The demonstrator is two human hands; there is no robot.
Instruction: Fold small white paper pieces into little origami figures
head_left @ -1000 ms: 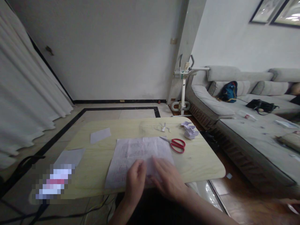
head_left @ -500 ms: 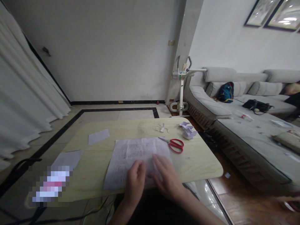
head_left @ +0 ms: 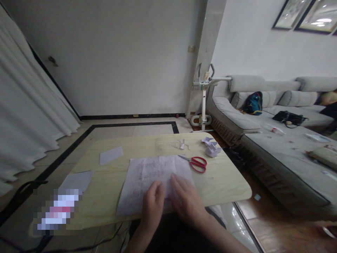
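Observation:
A large sheet of printed paper [head_left: 139, 186] with crease lines lies spread on the near middle of the table. My left hand [head_left: 153, 200] rests over its near edge with the fingers curled in; whatever they hold, if anything, is hidden. Over the sheet's right part is my right hand [head_left: 185, 198], slightly blurred, its fingers stretched out and apart from the left hand. Red-handled scissors [head_left: 198, 164] lie just beyond the right hand, blades pointing left and touching the sheet's far right corner.
Crumpled paper [head_left: 212, 148] and thin paper scraps [head_left: 181, 144] are at the table's far right. Two smaller sheets, a far one [head_left: 111, 155] and a nearer one [head_left: 76, 181], lie on the left, beside a pixelated patch. A sofa [head_left: 279, 168] stands right of the table [head_left: 223, 182].
Both hands stay almost in place over the sheet. The view has shifted very slightly; paper, scissors and scraps lie as before.

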